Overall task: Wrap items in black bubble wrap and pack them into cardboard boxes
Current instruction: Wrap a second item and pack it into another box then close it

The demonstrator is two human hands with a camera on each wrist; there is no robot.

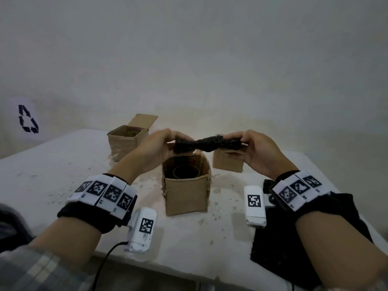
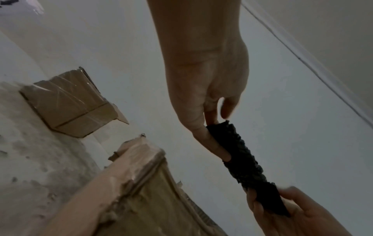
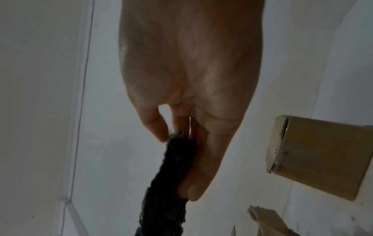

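A twisted bundle of black bubble wrap (image 1: 206, 144) is held level in the air, the left hand (image 1: 156, 148) pinching one end and the right hand (image 1: 255, 151) the other — wrapping seems nearly done. Directly below sits an open cardboard box (image 1: 185, 193) (something round already inside); lowering the bundle in looks next. Two more boxes (image 1: 126, 141) stand behind, more black wrap (image 1: 273, 248) lies near the right forearm.

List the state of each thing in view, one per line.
Left hand: pinches one end of the wrap.
Right hand: pinches the other end.
Wrap: twisted, held above the near box.
Near box: open, a round item inside.
Far left box: open, flap up.
Right box: partly hidden, cannot tell.
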